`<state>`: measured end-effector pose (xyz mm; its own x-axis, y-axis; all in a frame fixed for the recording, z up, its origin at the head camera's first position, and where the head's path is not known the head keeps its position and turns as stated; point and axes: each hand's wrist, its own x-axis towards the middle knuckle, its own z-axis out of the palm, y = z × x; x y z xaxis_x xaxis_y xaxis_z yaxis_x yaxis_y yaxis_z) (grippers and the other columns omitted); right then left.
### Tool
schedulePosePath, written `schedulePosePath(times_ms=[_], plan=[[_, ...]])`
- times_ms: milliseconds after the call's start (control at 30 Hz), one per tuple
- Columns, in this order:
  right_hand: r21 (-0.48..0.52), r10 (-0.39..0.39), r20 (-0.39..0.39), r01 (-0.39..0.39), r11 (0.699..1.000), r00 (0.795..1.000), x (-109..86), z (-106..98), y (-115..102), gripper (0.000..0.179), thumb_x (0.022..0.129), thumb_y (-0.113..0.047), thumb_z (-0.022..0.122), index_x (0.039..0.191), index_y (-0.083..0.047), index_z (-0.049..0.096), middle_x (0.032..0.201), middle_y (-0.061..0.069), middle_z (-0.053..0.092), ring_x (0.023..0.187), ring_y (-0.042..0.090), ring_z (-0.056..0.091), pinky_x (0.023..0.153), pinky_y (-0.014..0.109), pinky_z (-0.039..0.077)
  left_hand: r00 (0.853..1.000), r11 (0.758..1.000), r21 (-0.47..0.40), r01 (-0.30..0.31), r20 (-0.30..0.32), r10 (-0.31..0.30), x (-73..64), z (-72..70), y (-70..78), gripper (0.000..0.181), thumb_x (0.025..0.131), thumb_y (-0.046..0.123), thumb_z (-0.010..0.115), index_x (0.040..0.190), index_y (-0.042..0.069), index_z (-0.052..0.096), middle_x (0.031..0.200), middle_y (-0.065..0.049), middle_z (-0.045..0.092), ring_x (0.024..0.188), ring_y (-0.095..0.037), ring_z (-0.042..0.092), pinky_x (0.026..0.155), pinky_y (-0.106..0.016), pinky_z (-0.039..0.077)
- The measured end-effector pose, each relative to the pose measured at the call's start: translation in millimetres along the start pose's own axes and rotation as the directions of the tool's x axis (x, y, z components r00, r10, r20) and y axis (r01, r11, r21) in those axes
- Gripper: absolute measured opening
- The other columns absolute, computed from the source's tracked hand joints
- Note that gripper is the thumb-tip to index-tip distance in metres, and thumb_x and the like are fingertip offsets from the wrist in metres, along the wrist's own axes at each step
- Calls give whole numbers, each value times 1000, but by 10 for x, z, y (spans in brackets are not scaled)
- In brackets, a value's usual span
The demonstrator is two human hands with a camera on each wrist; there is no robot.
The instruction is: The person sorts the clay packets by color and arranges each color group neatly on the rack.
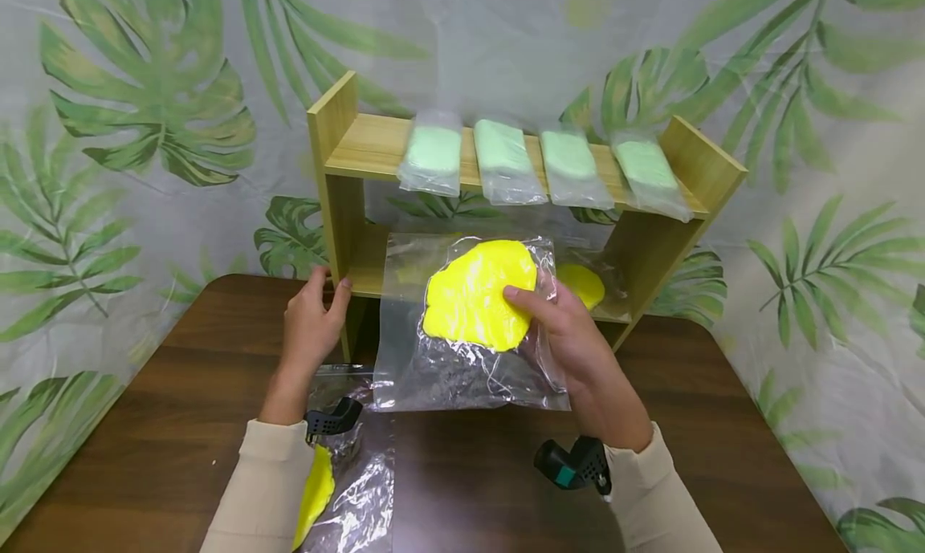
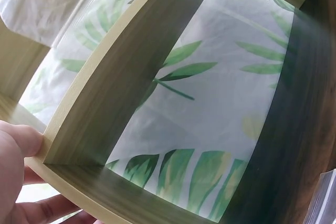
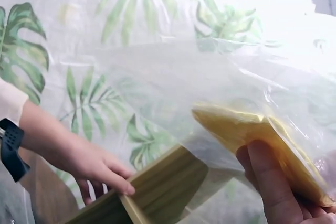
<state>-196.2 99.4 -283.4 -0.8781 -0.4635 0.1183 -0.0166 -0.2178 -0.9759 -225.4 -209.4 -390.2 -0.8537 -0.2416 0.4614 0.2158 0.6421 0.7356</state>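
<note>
My right hand (image 1: 581,344) holds a clear plastic bag (image 1: 401,368) in front of the small wooden shelf (image 1: 340,144). Inside that bag lies a flat, bright yellow doughy slab (image 1: 470,304), and my thumb presses over it. The right wrist view shows the slab (image 3: 236,129) from behind, with fingers (image 3: 265,166) against its underside. My left hand (image 1: 311,320) grips the shelf's left side panel at the middle board; in the left wrist view, the thumb (image 2: 23,139) lies at the front edge with other fingers around the outer side.
Several bagged pale green slabs (image 1: 499,148) line the top board. Another bagged yellow piece (image 1: 581,286) lies on the lower board at right, partly hidden. On the brown table (image 1: 462,481), a clear bag (image 1: 364,473) with a yellow slab (image 1: 315,489) lies beneath my left forearm. Leaf-patterned cloth hangs behind.
</note>
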Motion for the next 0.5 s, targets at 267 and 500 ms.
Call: schedulePosePath(times_ms=[267,500], plan=[[-62,13,-86,-18,998,996,350,28,-70,38,96,-13,53,131,0,44,104,8,58,86,15,61,76,26,53,1000,1000,0,3,-20,-3,3,4,5,37,100,34,49,121,4,53,107,-21,67,93,-39,65,76,-54,46],[-37,51,-115,-56,998,992,666,53,-91,58,95,-16,55,145,-2,30,100,5,52,65,11,50,54,21,43,1000,1000,-7,-4,-9,4,-3,-1,5,39,101,37,47,122,4,53,108,-21,67,94,-38,65,76,-53,47]])
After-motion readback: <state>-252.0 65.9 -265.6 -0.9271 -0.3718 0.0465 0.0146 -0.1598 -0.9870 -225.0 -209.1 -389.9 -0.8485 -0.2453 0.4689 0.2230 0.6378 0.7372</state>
